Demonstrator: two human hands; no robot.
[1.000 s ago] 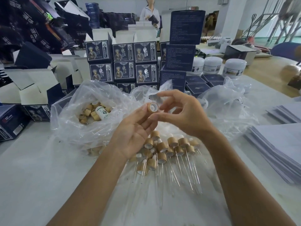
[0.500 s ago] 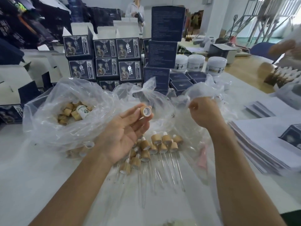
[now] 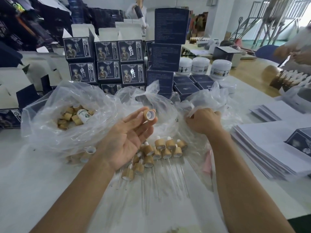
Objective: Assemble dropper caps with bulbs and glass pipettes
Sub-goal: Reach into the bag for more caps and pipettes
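My left hand (image 3: pixel 127 140) is palm up above the table and pinches a bamboo dropper cap (image 3: pixel 149 114) between thumb and fingertips, its white-lined opening facing me. My right hand (image 3: pixel 203 121) is curled into the mouth of a clear plastic bag (image 3: pixel 208 98) on the right; what its fingers hold is hidden by the plastic. Below my hands lies a pile of assembled droppers (image 3: pixel 161 150) with bamboo caps, white bulbs and glass pipettes (image 3: pixel 170 179) pointing toward me.
A clear bag (image 3: pixel 50 118) at the left holds several loose bamboo caps and a small white bottle (image 3: pixel 83 115). Dark blue boxes (image 3: pixel 107 64) and white jars (image 3: pixel 200 64) stand behind. Stacked white sheets (image 3: pixel 269 148) lie at the right. Another person's hands (image 3: pixel 296 54) work at the far right.
My right hand left the cap and moved right into the plastic bag. My left hand kept the cap and turned its opening toward me. The view shifted right.
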